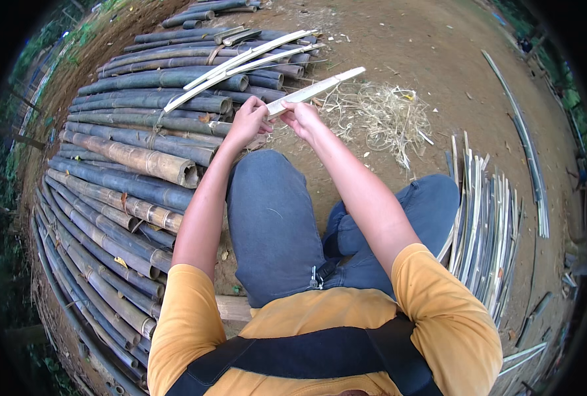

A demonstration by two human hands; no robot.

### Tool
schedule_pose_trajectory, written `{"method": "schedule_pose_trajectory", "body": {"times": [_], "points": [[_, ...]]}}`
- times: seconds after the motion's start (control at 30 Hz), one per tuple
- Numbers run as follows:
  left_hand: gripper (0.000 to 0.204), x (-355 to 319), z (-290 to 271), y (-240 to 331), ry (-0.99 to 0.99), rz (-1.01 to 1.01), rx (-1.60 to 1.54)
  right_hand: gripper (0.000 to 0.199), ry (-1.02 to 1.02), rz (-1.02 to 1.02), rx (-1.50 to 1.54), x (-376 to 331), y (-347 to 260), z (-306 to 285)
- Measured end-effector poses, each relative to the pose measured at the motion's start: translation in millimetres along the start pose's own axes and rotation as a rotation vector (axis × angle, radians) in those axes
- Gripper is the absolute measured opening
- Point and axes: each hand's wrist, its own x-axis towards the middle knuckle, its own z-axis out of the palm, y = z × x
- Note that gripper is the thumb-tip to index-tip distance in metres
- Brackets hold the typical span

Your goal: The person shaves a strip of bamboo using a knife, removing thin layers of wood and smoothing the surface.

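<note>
the left hand (249, 123) and right hand (301, 119) grip one pale strip (326, 85) with closed fingers, probably for steadiness; shavings (391, 119) lie near.

Out in the open here, I've got bare brown dirt (399, 33) stretching ahead of me, green plants (26, 61) crowding the left rim, soft daylight all over!

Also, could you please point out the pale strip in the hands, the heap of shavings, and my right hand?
Pale strip (323, 88): head view, middle of its visible length.
Heap of shavings (392, 120): head view, central part.
Right hand (301, 119): head view, middle of the hand.
</note>
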Motion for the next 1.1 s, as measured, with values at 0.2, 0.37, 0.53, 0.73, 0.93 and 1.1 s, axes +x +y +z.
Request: {"method": "schedule_pose_trajectory", "body": {"times": [0.2,0.37,0.53,0.73,0.93,1.1], "points": [[0.022,-4.0,-9.9,2.0,0.131,-0.031,-0.053,0.036,0.043,0.195,-0.14,-6.9,-16.9,1.7],[0.025,-21.7,-35.2,45.9,0.182,0.091,0.01,0.024,-0.088,0.246,-0.086,-11.8,-33.9,24.0],[0.044,-36.5,-40.5,80.0,0.215,0.414,-0.081,0.022,-0.144,0.141,0.017,-51.0,-62.7,82.4],[0.033,-35.7,-21.0,107.2,0.34,0.724,-0.359,0.036,-0.332,0.105,-0.152,-115.1,-75.4,107.1],[0.027,-19.9,-11.9,126.9,0.617,0.82,-0.137,0.044,-0.137,0.024,-0.773,-113.7,-61.6,0.7],[0.022,-6.7,32.3,138.5,0.607,0.951,-0.308,0.044,0.267,0.305,-1.673,-72.5,17.0,-192.9]]}}
